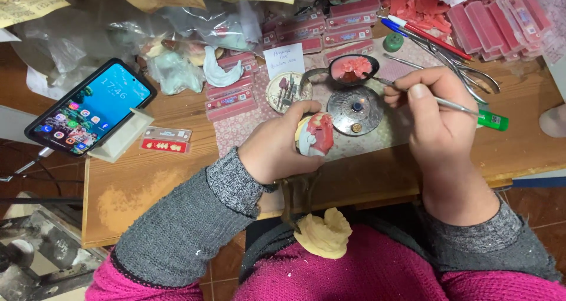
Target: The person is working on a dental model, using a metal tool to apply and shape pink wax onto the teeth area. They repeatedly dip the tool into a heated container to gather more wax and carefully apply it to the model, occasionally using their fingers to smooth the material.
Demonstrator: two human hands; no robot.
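My left hand [282, 146] grips a dental cast with red wax and teeth [318, 133], held just above the wooden bench [147, 177]. My right hand [437, 113] pinches a thin metal wax tool [457, 104] like a pen; its tip reaches left into a metal spoon holding pink wax [351, 68]. A round metal burner [355, 109] sits below the spoon, between my two hands. A second cream plaster cast [323, 235] lies in my lap.
A lit smartphone [90, 108] leans on a stand at left. Cards of artificial teeth [167, 139], pink wax boxes [348, 22], a round bur holder [286, 91], a green lighter [493, 120], pens and metal pliers [471, 71] crowd the back of the bench.
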